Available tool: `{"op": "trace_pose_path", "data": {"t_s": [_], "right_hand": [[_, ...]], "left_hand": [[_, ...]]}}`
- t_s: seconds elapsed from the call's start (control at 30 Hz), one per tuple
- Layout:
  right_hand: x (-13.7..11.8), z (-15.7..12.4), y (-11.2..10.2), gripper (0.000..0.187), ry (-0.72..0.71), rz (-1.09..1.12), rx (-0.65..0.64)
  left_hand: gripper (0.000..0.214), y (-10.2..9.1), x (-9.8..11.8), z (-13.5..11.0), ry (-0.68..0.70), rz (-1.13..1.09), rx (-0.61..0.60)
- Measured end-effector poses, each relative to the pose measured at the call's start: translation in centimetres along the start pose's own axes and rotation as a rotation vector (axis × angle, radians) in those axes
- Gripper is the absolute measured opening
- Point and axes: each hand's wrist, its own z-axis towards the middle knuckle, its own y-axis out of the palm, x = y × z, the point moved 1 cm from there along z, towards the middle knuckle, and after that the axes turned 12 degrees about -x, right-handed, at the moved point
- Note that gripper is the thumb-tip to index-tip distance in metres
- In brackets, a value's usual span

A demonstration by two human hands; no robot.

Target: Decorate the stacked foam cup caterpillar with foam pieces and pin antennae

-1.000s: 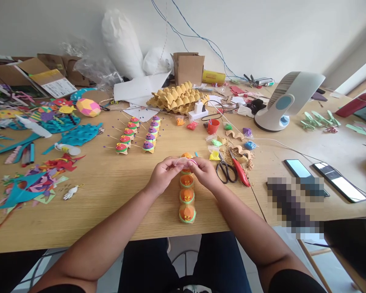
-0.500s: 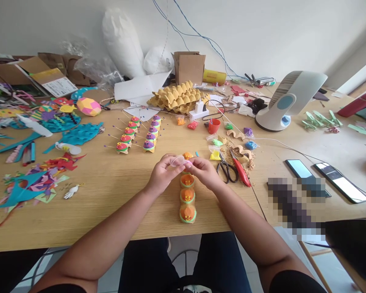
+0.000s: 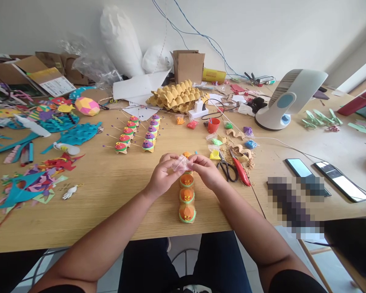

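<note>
My left hand [image 3: 162,174] and my right hand [image 3: 206,171] meet above the table's front middle, both pinching a small clear plastic bag [image 3: 181,163] with something pink inside. Right below the hands runs a row of orange egg-carton cups [image 3: 187,201] with green rims and small faces, lined up toward me. Its far end [image 3: 186,154] peeks out behind the bag.
Two rows of red and purple cup figures with pins [image 3: 137,133] stand farther back. Scissors [image 3: 226,169], a red cutter [image 3: 239,167], small bags of coloured clay [image 3: 214,154] and carton scraps lie right of the hands. Paper cut-outs [image 3: 33,183] at left, egg cartons [image 3: 177,95], a fan [image 3: 289,99], two phones [image 3: 323,176].
The hands have shifted slightly and the small clear bag has been pulled up and spread between the fingers. The row of orange cups has not moved.
</note>
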Motion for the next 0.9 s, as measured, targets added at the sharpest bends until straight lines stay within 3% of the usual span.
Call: {"op": "trace_pose_path", "data": {"t_s": [0.2, 0.33, 0.63, 0.77, 0.9], "right_hand": [[-0.1, -0.2, 0.2, 0.026, 0.011, 0.019, -0.018], [-0.2, -0.2, 0.4, 0.029, 0.032, 0.006, -0.064], [0.0, 0.0, -0.2, 0.035, 0.064, -0.008, -0.013], [-0.3, 0.0, 0.1, 0.037, 0.018, -0.034, 0.031], [0.0, 0.1, 0.5, 0.04, -0.017, -0.097, -0.033]], "left_hand": [[0.008, -0.3, 0.9, 0.0, 0.074, -0.032, -0.138], [0.02, -0.1, 0.8, 0.2, 0.069, 0.024, -0.164], [0.012, 0.0, 0.6, 0.1, 0.057, 0.205, 0.012], [0.017, 0.2, -0.4, 0.2, -0.056, -0.024, 0.043], [0.019, 0.3, -1.1, 0.2, -0.105, -0.222, 0.166]]}}
